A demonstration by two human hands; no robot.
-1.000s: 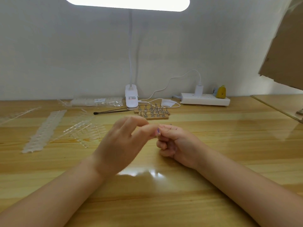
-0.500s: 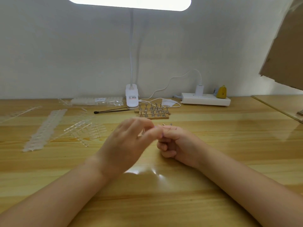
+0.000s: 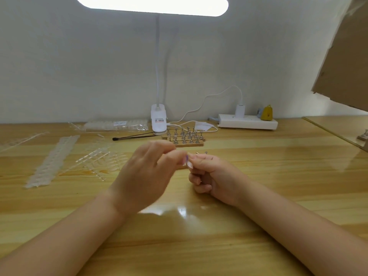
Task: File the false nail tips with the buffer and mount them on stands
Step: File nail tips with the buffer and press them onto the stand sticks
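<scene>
My left hand [image 3: 147, 174] and my right hand [image 3: 215, 176] meet fingertip to fingertip above the middle of the wooden table [image 3: 278, 176]. Between them shows a small purple piece, apparently the buffer [image 3: 187, 158], pinched by my right hand, whose other fingers are curled in. My left thumb and forefinger pinch a pale nail tip [image 3: 190, 165] against it; most of it is hidden. Behind the hands stands a wooden block with several metal stands [image 3: 184, 137]. Two small metal ends [image 3: 201, 152] show just past my right hand.
Strips of clear nail tips [image 3: 52, 158] and loose clear sprues [image 3: 99, 159] lie at the left. At the back are a bag of tips [image 3: 117, 125], a black-tipped tool [image 3: 133, 137], a clip lamp base [image 3: 158, 121] and a power strip [image 3: 247, 122]. Cardboard [image 3: 342, 56] hangs at the upper right.
Both hands stay together at the same spot. My left fingers have shifted slightly against the right hand's pinch, and the purple piece shows again between them.
</scene>
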